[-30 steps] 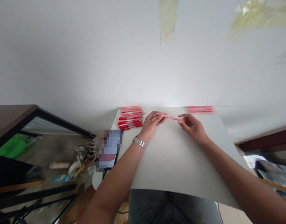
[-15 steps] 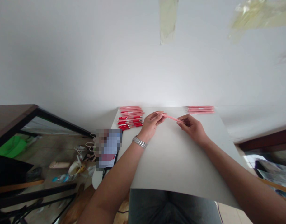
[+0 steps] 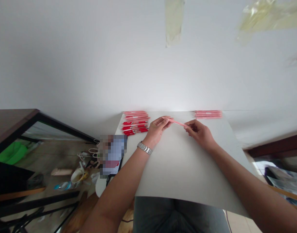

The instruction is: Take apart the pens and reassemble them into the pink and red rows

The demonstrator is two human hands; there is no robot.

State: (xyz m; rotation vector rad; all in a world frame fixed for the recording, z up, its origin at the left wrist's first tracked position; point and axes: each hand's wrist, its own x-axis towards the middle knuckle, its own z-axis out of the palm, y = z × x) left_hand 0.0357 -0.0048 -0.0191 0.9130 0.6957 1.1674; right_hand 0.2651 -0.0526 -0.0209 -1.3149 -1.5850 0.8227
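Note:
A thin pink pen in a wrapper (image 3: 177, 122) is held above the white board (image 3: 184, 168) by both of my hands. My left hand (image 3: 157, 128), with a metal watch at the wrist, pinches its left end. My right hand (image 3: 198, 133) pinches its right end. Several red pens (image 3: 135, 127) lie in a row at the board's far left, with pink wrapped pens (image 3: 135, 114) just behind them. A small stack of pink wrapped pens (image 3: 208, 113) lies at the far right.
A white wall rises right behind the board, with tape pieces (image 3: 174, 21) on it. At the left stand a dark glass-topped table (image 3: 29, 129) and floor clutter with a cup (image 3: 77, 176). A blurred-out object (image 3: 112, 156) sits by the board's left edge.
My right hand has shifted slightly left and back along the pen. My left hand and the pen have hardly moved.

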